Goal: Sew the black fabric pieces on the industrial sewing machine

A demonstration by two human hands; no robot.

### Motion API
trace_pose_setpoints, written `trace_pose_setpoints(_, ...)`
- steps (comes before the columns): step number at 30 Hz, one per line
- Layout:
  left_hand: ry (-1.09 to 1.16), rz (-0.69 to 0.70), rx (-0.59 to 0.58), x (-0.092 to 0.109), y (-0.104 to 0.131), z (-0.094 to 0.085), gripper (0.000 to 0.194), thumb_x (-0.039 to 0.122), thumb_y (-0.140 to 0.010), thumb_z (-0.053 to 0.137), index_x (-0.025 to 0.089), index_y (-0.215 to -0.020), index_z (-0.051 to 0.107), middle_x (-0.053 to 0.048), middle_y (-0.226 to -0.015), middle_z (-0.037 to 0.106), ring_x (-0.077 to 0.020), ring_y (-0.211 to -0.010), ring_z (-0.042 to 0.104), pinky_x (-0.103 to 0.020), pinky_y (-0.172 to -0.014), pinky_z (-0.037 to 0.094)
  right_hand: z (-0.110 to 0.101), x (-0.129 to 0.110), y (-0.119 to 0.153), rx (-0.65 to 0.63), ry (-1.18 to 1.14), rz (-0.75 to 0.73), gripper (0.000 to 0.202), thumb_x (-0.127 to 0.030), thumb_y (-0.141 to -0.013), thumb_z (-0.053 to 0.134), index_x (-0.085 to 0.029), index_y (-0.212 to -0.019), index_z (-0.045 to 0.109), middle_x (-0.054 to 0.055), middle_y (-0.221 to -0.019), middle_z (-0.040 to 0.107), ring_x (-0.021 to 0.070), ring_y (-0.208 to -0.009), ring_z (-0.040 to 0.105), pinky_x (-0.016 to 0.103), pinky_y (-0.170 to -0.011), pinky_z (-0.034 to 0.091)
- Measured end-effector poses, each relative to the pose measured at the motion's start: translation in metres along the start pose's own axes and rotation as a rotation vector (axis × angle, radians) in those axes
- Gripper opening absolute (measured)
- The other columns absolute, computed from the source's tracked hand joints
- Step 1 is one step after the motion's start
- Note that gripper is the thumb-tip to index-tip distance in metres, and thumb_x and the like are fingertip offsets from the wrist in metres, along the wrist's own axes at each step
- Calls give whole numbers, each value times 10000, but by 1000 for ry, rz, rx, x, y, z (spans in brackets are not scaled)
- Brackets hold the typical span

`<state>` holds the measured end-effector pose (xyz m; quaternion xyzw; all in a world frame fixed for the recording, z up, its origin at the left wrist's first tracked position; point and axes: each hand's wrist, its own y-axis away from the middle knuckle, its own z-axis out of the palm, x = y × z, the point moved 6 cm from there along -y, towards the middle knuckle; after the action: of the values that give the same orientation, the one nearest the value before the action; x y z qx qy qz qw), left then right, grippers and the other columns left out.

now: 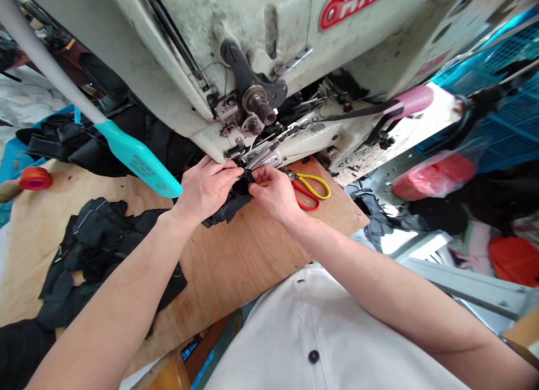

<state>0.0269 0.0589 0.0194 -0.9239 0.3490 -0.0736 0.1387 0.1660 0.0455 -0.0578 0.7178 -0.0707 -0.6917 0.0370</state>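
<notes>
A piece of black fabric lies bunched at the front of the sewing machine, between my two hands. My left hand presses on its left side, fingers together and pointing at the needle area. From the right, my right hand pinches the cloth's edge between thumb and fingers. The machine's metal presser parts sit just beyond my fingertips, and the needle itself is too small to make out. Scissors with one red and one yellow handle lie close to my right hand, their blades partly hidden.
More black fabric pieces are heaped on the left of the wooden table. A lamp with a turquoise end hangs low over my left wrist. Behind the table's left edge stands a red spool. Blue crates are at right.
</notes>
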Motion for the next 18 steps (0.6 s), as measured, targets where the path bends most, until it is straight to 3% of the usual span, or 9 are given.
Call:
trace_pose_setpoints(3,59,-37,32,-1,-1,-2,271,274,-983,515,218,-1061,769,-59,-1075,752,-240,-1064,664,-379,-943,537,1,2,-3,-29,-49,24,99,-177,-653,594,-195,-750,599,-33,-685,603,136,-630,534,249,-587,409)
trace_pose_setpoints(10,288,-267,102,-7,0,2,197,261,-921,622,211,-1031,778,-46,-1033,757,-202,-1019,680,-331,-949,537,5,7,-5,-36,-149,61,132,-171,-602,573,-183,-733,585,-40,-662,575,124,-605,514,243,-558,407)
trace_pose_setpoints(18,207,-270,133,4,4,5,189,226,-940,593,214,-1000,772,-43,-1019,757,-219,-1001,671,-360,-924,536,5,5,-6,-37,-182,76,130,-204,-578,601,-183,-706,594,-41,-633,585,122,-579,502,246,-546,402)
